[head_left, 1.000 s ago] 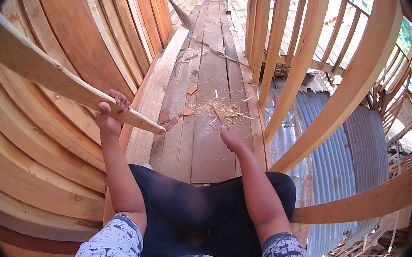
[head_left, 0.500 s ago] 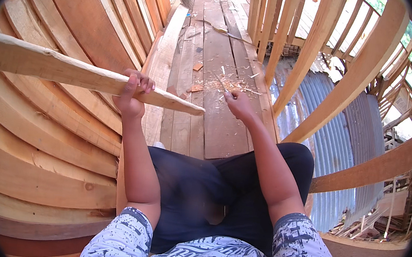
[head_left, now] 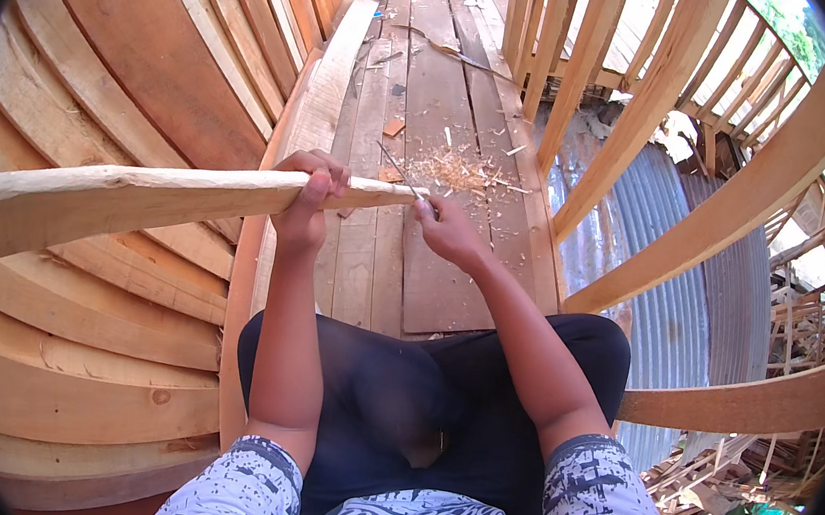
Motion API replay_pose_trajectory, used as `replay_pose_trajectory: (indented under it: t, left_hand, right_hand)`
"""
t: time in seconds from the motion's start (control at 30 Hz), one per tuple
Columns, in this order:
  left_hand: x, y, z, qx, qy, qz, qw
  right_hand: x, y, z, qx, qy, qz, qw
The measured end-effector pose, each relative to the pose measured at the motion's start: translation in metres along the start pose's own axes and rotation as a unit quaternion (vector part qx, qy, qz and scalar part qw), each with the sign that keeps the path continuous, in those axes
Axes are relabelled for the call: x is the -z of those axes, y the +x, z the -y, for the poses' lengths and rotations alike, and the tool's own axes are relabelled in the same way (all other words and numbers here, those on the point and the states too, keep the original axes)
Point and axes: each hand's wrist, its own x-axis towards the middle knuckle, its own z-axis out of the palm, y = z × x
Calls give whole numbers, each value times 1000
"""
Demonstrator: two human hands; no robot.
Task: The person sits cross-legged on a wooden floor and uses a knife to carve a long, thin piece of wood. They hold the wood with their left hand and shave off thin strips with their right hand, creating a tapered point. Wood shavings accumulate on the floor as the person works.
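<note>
Left hand [head_left: 308, 196] is gripping plank [head_left: 127, 199], right hand [head_left: 450, 231] is holding blade [head_left: 396, 164] at its tip, shavings [head_left: 454, 170] are lying toward floor's [head_left: 444, 296] right edge

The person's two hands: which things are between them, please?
In the head view, the tapered end of the long wooden piece runs between left hand and right hand; a thin tool in the latter slants near it.

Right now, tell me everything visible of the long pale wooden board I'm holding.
The long pale wooden board slants up rightward in view to a narrow tip, its top edge whitish and uneven. Your left hand grips it near the tip, which a thin dark blade in your right hand overlaps; contact is unclear.
</note>
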Motion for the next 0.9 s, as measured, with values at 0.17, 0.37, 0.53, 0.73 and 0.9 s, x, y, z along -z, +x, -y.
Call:
replay_pose_trajectory:
  t: [0.17, 0.37, 0.53, 0.73, 0.9]
  left_hand:
    - [0, 5, 9, 7, -25, 14, 1000]
    - [11, 5, 1, 20, -44, 93, 995]
    - [2, 7, -2, 40, -17, 116, 992]
    - [-7, 16, 3, 47, -46, 162, 985]
    - [18, 13, 6, 26, -66, 150, 986]
  right_hand:
    - [-27, 17, -21, 9, -30, 5, 1000]
    - [-8, 14, 4, -26, -88, 12, 996]
    - [-7, 24, -13, -31, -141, 19, 989]
    - [-1, 42, -62, -115, -114, 24, 987]
    - [-8, 27, -21, -27, -59, 30, 997]
